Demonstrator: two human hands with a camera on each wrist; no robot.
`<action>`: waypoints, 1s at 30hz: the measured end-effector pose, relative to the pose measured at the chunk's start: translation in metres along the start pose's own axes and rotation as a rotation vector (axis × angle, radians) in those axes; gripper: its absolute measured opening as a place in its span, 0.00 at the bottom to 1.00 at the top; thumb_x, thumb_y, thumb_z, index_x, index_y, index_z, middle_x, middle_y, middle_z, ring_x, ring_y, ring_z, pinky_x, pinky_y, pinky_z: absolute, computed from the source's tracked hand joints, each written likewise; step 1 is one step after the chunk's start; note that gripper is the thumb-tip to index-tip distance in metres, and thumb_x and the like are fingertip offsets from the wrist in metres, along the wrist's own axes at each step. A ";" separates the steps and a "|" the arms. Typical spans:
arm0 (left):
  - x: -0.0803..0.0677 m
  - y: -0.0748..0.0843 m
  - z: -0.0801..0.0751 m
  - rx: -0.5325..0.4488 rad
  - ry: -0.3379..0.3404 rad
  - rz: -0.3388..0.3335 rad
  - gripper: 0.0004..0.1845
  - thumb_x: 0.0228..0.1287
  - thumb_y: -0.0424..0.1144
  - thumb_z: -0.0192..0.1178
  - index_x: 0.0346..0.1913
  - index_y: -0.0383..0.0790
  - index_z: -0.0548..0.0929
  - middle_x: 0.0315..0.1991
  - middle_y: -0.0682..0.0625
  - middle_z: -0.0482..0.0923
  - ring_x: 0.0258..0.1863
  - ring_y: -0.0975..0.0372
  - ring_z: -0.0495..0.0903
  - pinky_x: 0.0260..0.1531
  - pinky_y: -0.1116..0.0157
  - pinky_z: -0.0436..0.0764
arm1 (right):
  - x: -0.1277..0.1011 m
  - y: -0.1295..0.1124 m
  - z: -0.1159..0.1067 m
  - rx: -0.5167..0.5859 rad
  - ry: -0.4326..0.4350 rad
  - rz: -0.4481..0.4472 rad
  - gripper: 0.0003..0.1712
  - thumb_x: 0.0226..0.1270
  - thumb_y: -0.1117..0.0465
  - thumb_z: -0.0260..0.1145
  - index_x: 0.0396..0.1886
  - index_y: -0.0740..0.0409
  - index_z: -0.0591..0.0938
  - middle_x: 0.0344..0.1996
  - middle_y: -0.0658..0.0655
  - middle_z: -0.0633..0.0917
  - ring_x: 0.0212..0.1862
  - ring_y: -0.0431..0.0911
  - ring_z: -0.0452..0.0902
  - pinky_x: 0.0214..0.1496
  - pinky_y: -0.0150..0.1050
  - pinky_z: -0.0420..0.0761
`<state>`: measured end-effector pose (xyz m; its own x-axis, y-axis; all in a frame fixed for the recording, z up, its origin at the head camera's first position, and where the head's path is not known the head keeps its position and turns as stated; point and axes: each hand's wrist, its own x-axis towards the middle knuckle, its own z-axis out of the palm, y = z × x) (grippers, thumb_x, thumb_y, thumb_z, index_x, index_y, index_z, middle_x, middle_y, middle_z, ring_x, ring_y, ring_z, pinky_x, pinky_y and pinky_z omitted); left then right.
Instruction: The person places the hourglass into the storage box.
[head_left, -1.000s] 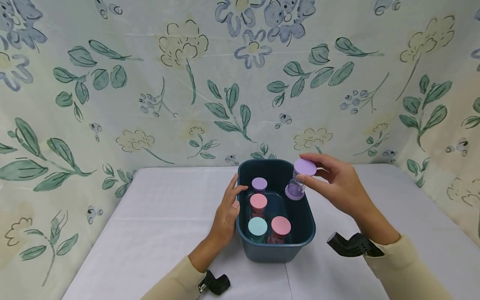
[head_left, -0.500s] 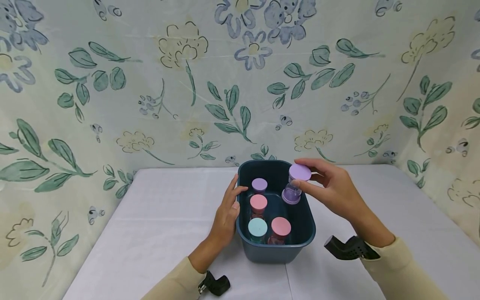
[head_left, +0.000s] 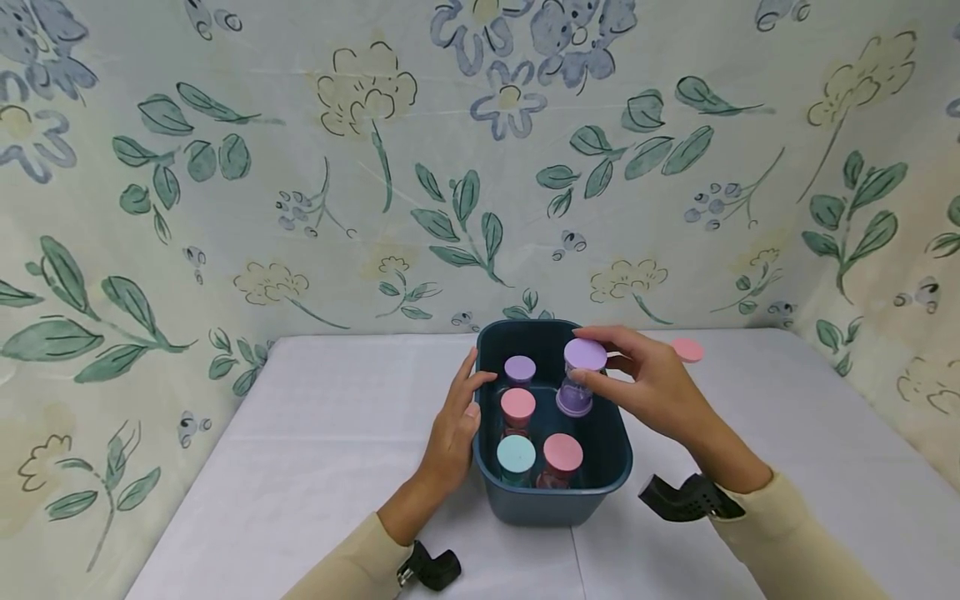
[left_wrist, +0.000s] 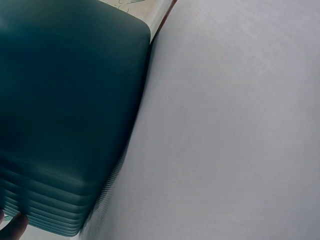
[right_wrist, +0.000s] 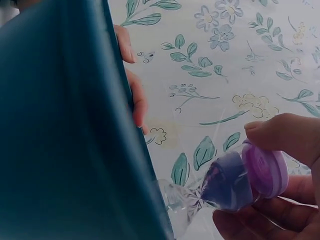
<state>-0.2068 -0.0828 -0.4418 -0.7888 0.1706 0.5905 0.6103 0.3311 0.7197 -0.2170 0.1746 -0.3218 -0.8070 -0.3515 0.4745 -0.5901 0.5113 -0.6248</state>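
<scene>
My right hand (head_left: 651, 382) pinches a purple-capped sand timer (head_left: 585, 354) by its upper cap, over the right part of a dark blue bin (head_left: 555, 506). The timer is tilted a little, and its clear waisted glass with purple sand (right_wrist: 227, 182) shows in the right wrist view. Along the bin's left wall lies my left hand (head_left: 450, 429), fingers extended, touching the rim. Inside the bin stand a smaller purple-capped timer (head_left: 520, 368), two pink-capped timers (head_left: 517, 406) and a teal-capped timer (head_left: 516, 454); their lower parts are mostly hidden.
A pink round cap (head_left: 687, 350) shows on the white-covered table (head_left: 337, 433), just behind my right hand. A floral cloth (head_left: 480, 242) hangs at the back and sides. Each wrist wears a black camera mount, one at the right sleeve (head_left: 690, 497).
My right hand has moved left and slightly toward me, bringing the purple-capped sand timer further over the bin. The pink cap behind it has come into view. The left hand stays put.
</scene>
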 end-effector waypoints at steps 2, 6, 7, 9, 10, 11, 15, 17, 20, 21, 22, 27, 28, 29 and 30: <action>0.000 0.000 0.000 -0.002 -0.003 -0.005 0.23 0.72 0.41 0.35 0.67 0.49 0.66 0.77 0.51 0.44 0.75 0.57 0.47 0.64 0.40 0.58 | 0.001 0.002 0.001 -0.012 -0.006 0.001 0.28 0.58 0.56 0.73 0.59 0.56 0.78 0.53 0.55 0.82 0.50 0.47 0.79 0.49 0.27 0.78; 0.001 0.001 0.000 0.006 -0.006 -0.013 0.24 0.73 0.44 0.34 0.67 0.50 0.66 0.77 0.51 0.44 0.75 0.58 0.46 0.64 0.40 0.58 | 0.001 0.003 0.004 -0.021 -0.025 0.005 0.28 0.57 0.56 0.73 0.58 0.55 0.79 0.52 0.54 0.82 0.49 0.46 0.79 0.49 0.37 0.81; 0.001 0.001 0.000 0.009 -0.006 -0.012 0.23 0.73 0.45 0.34 0.67 0.50 0.66 0.77 0.51 0.44 0.75 0.59 0.46 0.64 0.40 0.58 | 0.001 0.003 0.004 -0.019 -0.030 0.007 0.28 0.57 0.56 0.73 0.58 0.55 0.79 0.52 0.54 0.82 0.49 0.46 0.79 0.49 0.38 0.82; 0.001 0.001 -0.001 0.013 -0.007 -0.011 0.24 0.73 0.45 0.34 0.67 0.51 0.66 0.77 0.51 0.44 0.75 0.58 0.46 0.64 0.40 0.58 | 0.001 0.004 0.005 -0.011 -0.041 0.012 0.28 0.57 0.55 0.73 0.58 0.56 0.79 0.52 0.54 0.82 0.48 0.46 0.79 0.48 0.39 0.82; 0.001 0.001 -0.001 0.014 -0.006 -0.010 0.23 0.73 0.45 0.34 0.67 0.51 0.66 0.77 0.51 0.44 0.75 0.58 0.46 0.64 0.40 0.58 | 0.001 0.004 0.006 -0.009 -0.046 0.017 0.28 0.57 0.55 0.73 0.58 0.56 0.79 0.52 0.54 0.82 0.48 0.46 0.79 0.48 0.38 0.82; 0.001 0.001 -0.001 0.015 -0.006 -0.011 0.23 0.73 0.45 0.34 0.67 0.51 0.66 0.77 0.51 0.44 0.75 0.58 0.46 0.64 0.41 0.58 | 0.000 0.004 0.006 -0.008 -0.051 0.021 0.29 0.57 0.55 0.73 0.58 0.56 0.79 0.52 0.54 0.82 0.48 0.46 0.79 0.48 0.38 0.82; 0.001 0.002 -0.001 0.012 -0.004 -0.009 0.23 0.73 0.46 0.34 0.67 0.53 0.66 0.77 0.51 0.44 0.75 0.58 0.47 0.64 0.41 0.59 | 0.000 0.006 0.010 -0.011 -0.069 0.024 0.29 0.57 0.55 0.74 0.58 0.56 0.79 0.53 0.54 0.82 0.48 0.46 0.79 0.49 0.39 0.82; 0.001 0.002 -0.001 0.011 -0.002 -0.006 0.23 0.73 0.46 0.34 0.67 0.54 0.66 0.77 0.51 0.45 0.75 0.58 0.47 0.64 0.41 0.59 | -0.001 0.007 0.011 -0.022 -0.073 0.019 0.29 0.56 0.56 0.74 0.58 0.56 0.79 0.52 0.55 0.82 0.48 0.46 0.79 0.49 0.41 0.82; 0.001 0.001 0.000 0.008 0.002 0.002 0.23 0.73 0.45 0.34 0.67 0.54 0.66 0.77 0.51 0.45 0.75 0.57 0.47 0.64 0.40 0.59 | -0.002 0.007 0.013 -0.038 -0.072 0.010 0.29 0.55 0.57 0.74 0.58 0.56 0.79 0.52 0.55 0.82 0.49 0.46 0.80 0.50 0.43 0.81; 0.000 0.001 0.000 0.009 0.003 0.004 0.23 0.73 0.44 0.34 0.67 0.54 0.66 0.77 0.51 0.45 0.75 0.57 0.48 0.64 0.40 0.59 | -0.002 0.008 0.014 -0.043 -0.071 0.007 0.29 0.55 0.57 0.75 0.58 0.57 0.79 0.51 0.55 0.82 0.49 0.47 0.80 0.50 0.44 0.81; 0.000 0.001 0.000 0.009 0.005 0.005 0.23 0.73 0.44 0.34 0.67 0.54 0.66 0.77 0.51 0.45 0.75 0.56 0.48 0.63 0.39 0.59 | -0.002 0.008 0.014 -0.050 -0.071 0.005 0.29 0.55 0.56 0.75 0.57 0.57 0.79 0.51 0.55 0.83 0.49 0.47 0.80 0.50 0.44 0.81; -0.001 0.002 0.001 0.013 0.003 -0.006 0.23 0.72 0.41 0.35 0.67 0.54 0.66 0.77 0.52 0.45 0.75 0.57 0.47 0.64 0.40 0.59 | -0.003 0.011 0.018 -0.073 -0.083 0.006 0.29 0.54 0.56 0.75 0.57 0.57 0.80 0.51 0.55 0.83 0.49 0.48 0.81 0.49 0.46 0.82; -0.001 0.002 0.001 0.012 0.002 -0.009 0.23 0.71 0.40 0.35 0.67 0.54 0.66 0.77 0.52 0.44 0.75 0.57 0.47 0.64 0.40 0.59 | -0.003 0.012 0.019 -0.079 -0.086 0.006 0.29 0.54 0.55 0.75 0.57 0.57 0.80 0.51 0.55 0.83 0.49 0.48 0.80 0.49 0.46 0.82; -0.002 0.003 0.001 0.010 0.001 -0.012 0.24 0.71 0.39 0.36 0.67 0.54 0.66 0.77 0.52 0.44 0.75 0.58 0.47 0.64 0.40 0.59 | -0.003 0.013 0.019 -0.086 -0.087 0.007 0.29 0.54 0.55 0.75 0.57 0.57 0.80 0.51 0.55 0.83 0.48 0.48 0.80 0.49 0.46 0.82; -0.002 0.003 0.001 0.009 0.000 -0.014 0.24 0.70 0.39 0.36 0.67 0.54 0.66 0.77 0.52 0.44 0.75 0.58 0.47 0.64 0.40 0.59 | -0.004 0.014 0.020 -0.093 -0.088 0.007 0.29 0.55 0.55 0.75 0.57 0.57 0.80 0.51 0.55 0.83 0.48 0.48 0.80 0.48 0.46 0.82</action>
<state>-0.2035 -0.0813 -0.4409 -0.7972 0.1657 0.5805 0.5985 0.3420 0.7244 -0.2224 0.1674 -0.3442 -0.8126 -0.4128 0.4113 -0.5827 0.5831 -0.5661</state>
